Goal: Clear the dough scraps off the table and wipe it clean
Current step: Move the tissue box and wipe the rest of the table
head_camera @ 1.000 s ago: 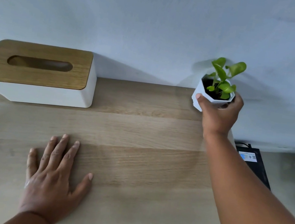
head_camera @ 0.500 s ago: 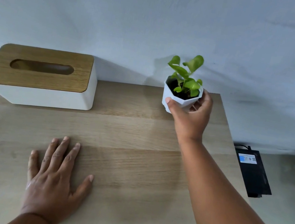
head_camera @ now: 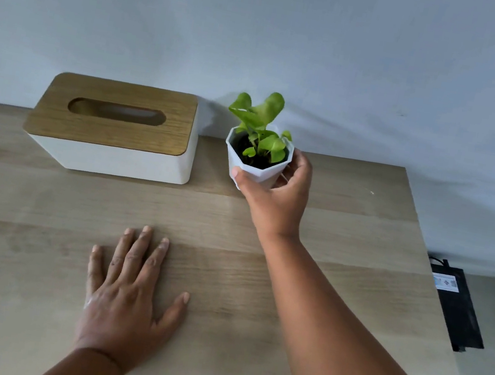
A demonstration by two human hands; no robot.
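Observation:
My right hand [head_camera: 273, 198] grips a small white faceted pot with a green plant [head_camera: 257, 153], thumb in front and fingers round its right side, near the back of the wooden table [head_camera: 346, 236]. The pot is close to the right end of the tissue box; I cannot tell whether its base touches the table. My left hand [head_camera: 126, 298] lies flat on the table nearer to me, fingers straight and spread, holding nothing. A tiny white speck [head_camera: 372, 192] lies on the table's far right part. No cloth is in view.
A white tissue box with a wooden lid [head_camera: 112, 128] stands at the back left against the pale wall. The table's right edge runs diagonally; beyond it a black device with a label [head_camera: 455, 307] lies on the floor.
My right hand has carried the potted plant leftward from beyond the table's back right corner to a spot beside the tissue box. My left hand has stayed flat in place.

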